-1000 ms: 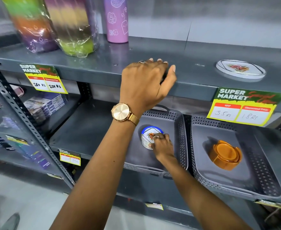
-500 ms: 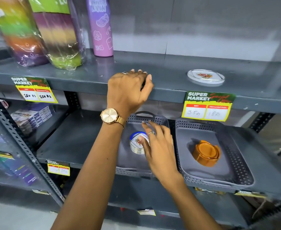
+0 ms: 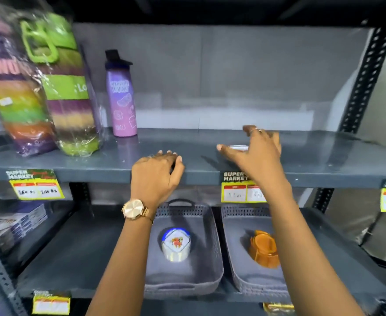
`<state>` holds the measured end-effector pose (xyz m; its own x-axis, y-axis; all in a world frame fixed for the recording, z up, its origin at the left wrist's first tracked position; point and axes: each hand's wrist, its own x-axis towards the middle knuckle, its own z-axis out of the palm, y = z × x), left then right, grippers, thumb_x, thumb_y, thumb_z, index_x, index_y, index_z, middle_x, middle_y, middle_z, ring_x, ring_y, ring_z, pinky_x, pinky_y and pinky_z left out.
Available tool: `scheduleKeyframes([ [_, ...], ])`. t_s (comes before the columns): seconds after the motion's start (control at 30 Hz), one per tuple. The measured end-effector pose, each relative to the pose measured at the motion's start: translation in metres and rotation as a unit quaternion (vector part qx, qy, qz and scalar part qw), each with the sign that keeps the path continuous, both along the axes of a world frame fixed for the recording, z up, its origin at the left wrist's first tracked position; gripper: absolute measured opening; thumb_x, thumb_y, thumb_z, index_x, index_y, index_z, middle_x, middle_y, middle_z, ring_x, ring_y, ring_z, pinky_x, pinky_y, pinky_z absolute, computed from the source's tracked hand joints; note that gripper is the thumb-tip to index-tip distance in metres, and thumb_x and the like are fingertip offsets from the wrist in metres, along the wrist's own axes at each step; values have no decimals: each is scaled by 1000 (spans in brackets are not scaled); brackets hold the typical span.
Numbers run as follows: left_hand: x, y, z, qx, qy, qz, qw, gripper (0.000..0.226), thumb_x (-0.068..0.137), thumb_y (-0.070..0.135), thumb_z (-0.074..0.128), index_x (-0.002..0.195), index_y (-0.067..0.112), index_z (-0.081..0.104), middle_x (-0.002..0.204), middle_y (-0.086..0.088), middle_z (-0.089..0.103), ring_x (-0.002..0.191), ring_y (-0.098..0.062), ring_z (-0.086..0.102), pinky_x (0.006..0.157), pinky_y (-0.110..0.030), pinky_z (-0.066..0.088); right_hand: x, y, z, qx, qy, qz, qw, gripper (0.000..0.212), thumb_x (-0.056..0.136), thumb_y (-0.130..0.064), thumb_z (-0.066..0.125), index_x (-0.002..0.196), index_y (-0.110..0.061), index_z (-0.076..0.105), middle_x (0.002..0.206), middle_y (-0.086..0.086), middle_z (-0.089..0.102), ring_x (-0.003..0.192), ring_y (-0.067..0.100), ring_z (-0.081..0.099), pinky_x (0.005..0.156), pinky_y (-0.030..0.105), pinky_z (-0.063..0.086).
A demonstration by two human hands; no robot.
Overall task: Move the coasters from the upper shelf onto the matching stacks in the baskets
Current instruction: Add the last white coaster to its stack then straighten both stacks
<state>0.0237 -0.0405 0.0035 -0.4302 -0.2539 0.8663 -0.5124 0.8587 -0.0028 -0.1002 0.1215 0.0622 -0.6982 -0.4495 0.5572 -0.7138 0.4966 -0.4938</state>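
A white coaster point(image 3: 238, 148) lies on the upper shelf point(image 3: 324, 156), mostly hidden behind my right hand point(image 3: 257, 153), which hovers over it with fingers spread, not closed on it. My left hand point(image 3: 156, 176), with a gold watch on the wrist, rests curled over the upper shelf's front edge and holds nothing. Below, the left grey basket point(image 3: 212, 247) holds a stack of white floral coasters point(image 3: 176, 245) with a blue-rimmed one on top. The right grey basket point(image 3: 235, 258) holds a stack of orange coasters point(image 3: 264, 248).
A purple bottle point(image 3: 121, 99) and two wrapped multicoloured bottles point(image 3: 66, 99) stand at the upper shelf's left. Yellow price tags point(image 3: 35, 184) hang on the shelf edges. Boxes point(image 3: 16, 222) lie on the lower shelf's left. A black perforated upright point(image 3: 361, 83) rises at the right.
My right hand left the white stack in the left basket and rose to the upper shelf, over the white coaster. The view tilted upward. My left hand stayed on the shelf edge.
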Motion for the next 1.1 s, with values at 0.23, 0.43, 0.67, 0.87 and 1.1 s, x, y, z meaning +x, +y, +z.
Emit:
scheduleKeyframes([
  [0.23, 1, -1, 1, 16, -25, -2, 1000, 49, 92, 37, 32, 68, 18, 70, 69, 0, 71, 72, -21, 71, 50, -29, 49, -21, -14, 29, 224, -194, 1, 955, 91, 74, -63, 66, 140, -10, 35, 151, 19, 31, 143, 36, 19, 114, 46, 29],
  [0.43, 1, -1, 2, 20, -40, -6, 999, 48, 90, 36, 34, 76, 16, 76, 81, -1, 76, 81, -20, 72, 56, -30, 55, -40, -11, 29, 185, -213, 4, 959, 85, 75, -54, 72, 138, -8, 37, 147, 15, 40, 136, 36, 33, 106, 43, 39],
  [0.67, 1, 0, 2, 35, -50, -8, 998, 48, 90, 35, 35, 77, 16, 77, 81, 0, 76, 81, -20, 72, 60, -29, 55, -40, -7, 19, 35, -161, 20, 986, 97, 56, -46, 88, 135, -11, 44, 136, 14, 49, 125, 33, 47, 99, 40, 44],
  [0.87, 2, 0, 3, 36, -54, -12, 998, 48, 90, 35, 35, 81, 15, 78, 85, -1, 76, 85, -19, 73, 64, -29, 56, -8, -10, 15, -109, 34, 106, 988, 110, 50, -49, 88, 143, -23, 35, 134, 3, 56, 128, 23, 46, 98, 25, 38],
  [1.1, 2, -2, 4, 27, -53, -9, 998, 47, 90, 35, 35, 75, 15, 75, 77, -1, 75, 75, -21, 71, 57, -30, 55, 29, -6, 14, -235, 200, 141, 941, 94, 52, -40, 86, 134, -11, 49, 131, 0, 59, 116, 19, 51, 97, -2, 24],
])
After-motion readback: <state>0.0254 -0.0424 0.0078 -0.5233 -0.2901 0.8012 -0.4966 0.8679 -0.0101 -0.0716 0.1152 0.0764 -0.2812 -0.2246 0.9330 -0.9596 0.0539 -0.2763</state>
